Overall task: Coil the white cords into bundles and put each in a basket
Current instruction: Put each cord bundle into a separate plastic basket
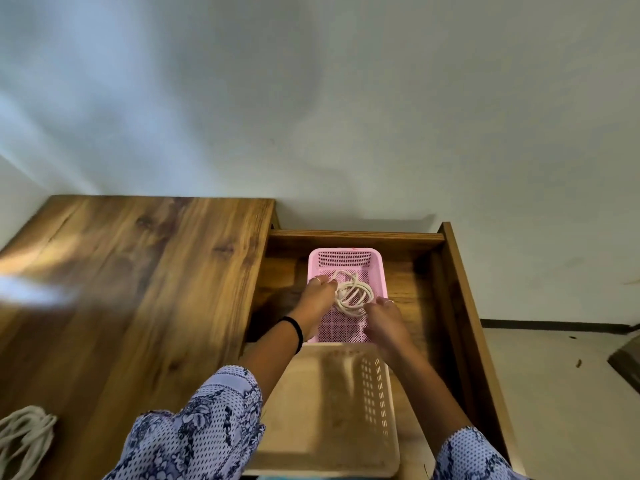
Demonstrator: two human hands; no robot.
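Note:
A pink perforated basket (346, 254) sits on a lower wooden shelf to the right of the table. A coiled white cord bundle (353, 294) lies inside it. My left hand (317, 297) grips the left side of the coil. My right hand (384, 318) touches the coil's near right edge; whether its fingers close on the cord I cannot tell. A beige slotted basket (377, 403) stands just in front of the pink one, holding nothing visible. Another white cord bundle (24, 434) rests on the table at the bottom left edge.
The wooden table top (138, 289) spreads to the left, higher than the shelf. The shelf has a raised back board (353, 235) and a right side wall (471, 323). A pale wall rises behind; the floor shows at the right.

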